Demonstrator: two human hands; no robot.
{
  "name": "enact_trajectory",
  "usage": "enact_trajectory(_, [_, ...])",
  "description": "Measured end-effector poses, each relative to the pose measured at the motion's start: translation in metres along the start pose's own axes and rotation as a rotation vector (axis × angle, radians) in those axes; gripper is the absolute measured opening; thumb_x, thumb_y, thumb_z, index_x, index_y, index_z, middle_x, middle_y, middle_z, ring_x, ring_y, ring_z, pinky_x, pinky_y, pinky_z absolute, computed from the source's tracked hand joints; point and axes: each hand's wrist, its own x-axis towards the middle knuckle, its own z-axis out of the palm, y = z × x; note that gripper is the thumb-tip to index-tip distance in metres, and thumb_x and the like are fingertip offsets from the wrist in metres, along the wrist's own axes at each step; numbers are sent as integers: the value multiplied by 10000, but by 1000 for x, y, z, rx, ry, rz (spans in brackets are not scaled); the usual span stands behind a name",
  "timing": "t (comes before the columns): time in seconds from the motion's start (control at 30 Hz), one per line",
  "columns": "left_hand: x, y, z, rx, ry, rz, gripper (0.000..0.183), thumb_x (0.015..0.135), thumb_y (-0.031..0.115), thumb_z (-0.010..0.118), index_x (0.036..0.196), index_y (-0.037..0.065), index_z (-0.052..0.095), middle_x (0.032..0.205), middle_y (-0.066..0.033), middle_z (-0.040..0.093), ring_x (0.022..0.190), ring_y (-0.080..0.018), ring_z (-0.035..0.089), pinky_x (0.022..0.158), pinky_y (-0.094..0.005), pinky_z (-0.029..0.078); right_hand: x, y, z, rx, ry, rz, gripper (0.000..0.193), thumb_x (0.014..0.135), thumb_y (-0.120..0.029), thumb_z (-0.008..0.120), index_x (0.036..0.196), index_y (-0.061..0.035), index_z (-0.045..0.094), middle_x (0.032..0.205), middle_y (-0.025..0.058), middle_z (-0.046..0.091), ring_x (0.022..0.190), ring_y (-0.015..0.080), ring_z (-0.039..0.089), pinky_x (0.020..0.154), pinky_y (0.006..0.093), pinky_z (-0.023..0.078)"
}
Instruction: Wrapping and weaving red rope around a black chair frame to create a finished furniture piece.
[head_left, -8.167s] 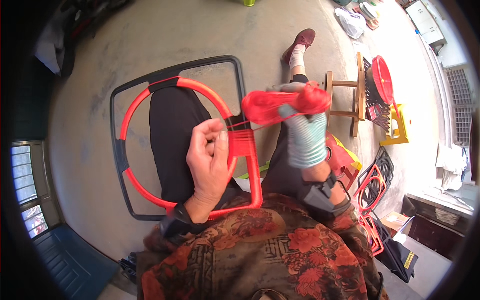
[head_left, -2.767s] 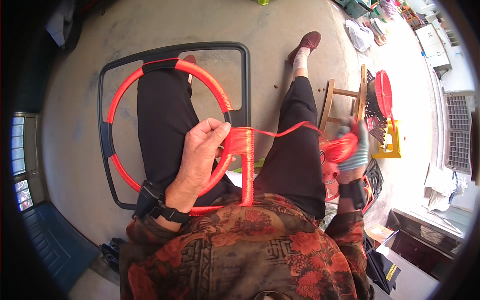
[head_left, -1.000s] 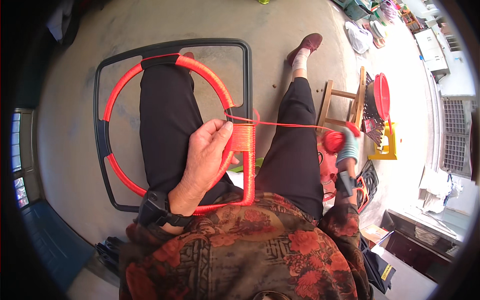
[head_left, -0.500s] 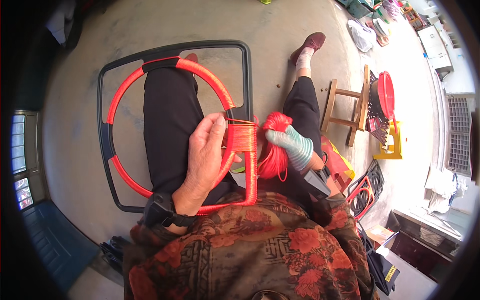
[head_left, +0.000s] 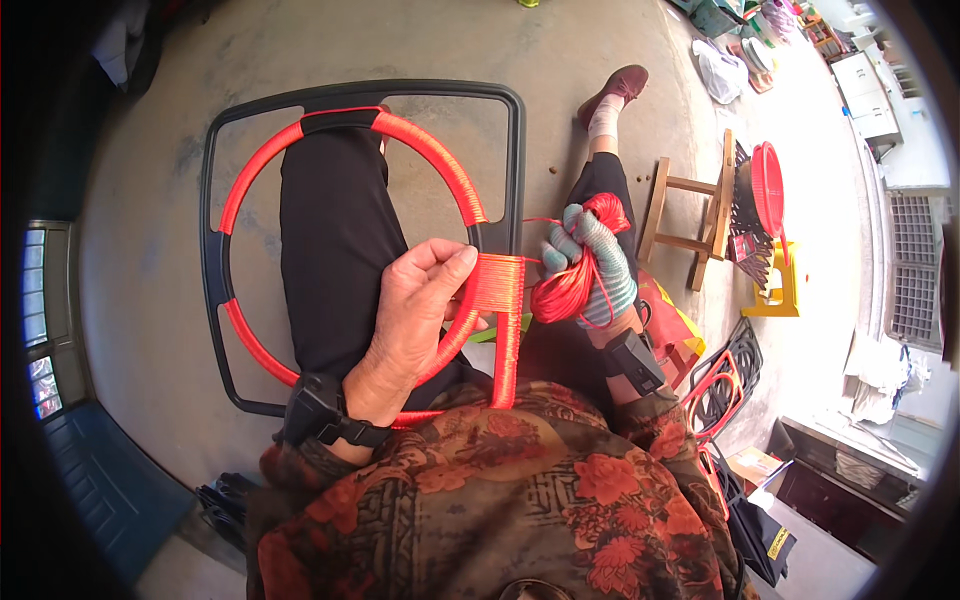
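Observation:
A black, roughly square plastic frame (head_left: 515, 150) with a ring inside it rests over my lap, its near edge against my shirt. Glossy red cord wraps most of the ring (head_left: 425, 145); short black stretches stay bare. A flat block of side-by-side cord turns (head_left: 499, 285) joins the ring to the frame's right bar. Bare, my left hand (head_left: 400, 305) pinches the ring beside that block, thumb on top. To the right, my right hand (head_left: 606, 262), in a grey-green striped glove, is closed round a loose red cord bundle (head_left: 562, 297). A strand runs from bundle to frame.
A wooden stool (head_left: 690, 215) lies tipped over at right, beside a red plastic basket (head_left: 768, 190) and a yellow stool (head_left: 783, 285). More frames with red cord (head_left: 718, 390) lean near my right elbow. A blue door panel (head_left: 115, 490) stands at lower left.
My right hand has moved right, away from the frame, turning with the cord bundle. The frame has shifted slightly right. My left thumb has come down onto the ring beside the wrapped block.

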Motion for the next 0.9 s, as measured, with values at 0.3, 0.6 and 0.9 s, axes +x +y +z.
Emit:
enact_trajectory(0.3, [10, -9, 1, 190, 68, 285, 255, 1003, 238, 521, 1128, 18, 545, 974, -55, 634, 825, -83, 616, 651, -208, 508, 20, -55, -46, -1281, 587, -296, 404, 860, -280, 676, 1167, -28, 597, 944, 119, 658, 849, 233, 631, 788, 326, 495])
enact_trajectory(0.6, [8, 3, 7, 298, 146, 532, 364, 970, 121, 502, 1292, -38, 447, 1180, -101, 539, 1018, -143, 534, 888, -276, 443, 7, -20, 108, -2115, -357, -1231, 337, 724, -145, 641, 1052, -69, 634, 1152, 95, 610, 1087, 321, 579, 935, 449, 466])
enact_trajectory(0.9, [15, -10, -2, -2, 127, 213, 251, 952, 20, 500, 1195, 17, 562, 1097, -35, 628, 971, -123, 602, 867, -287, 489, 35, -15, 25, -912, -135, 98, 288, 917, -123, 620, 1163, 14, 564, 1085, 67, 639, 953, 146, 625, 858, 291, 521])
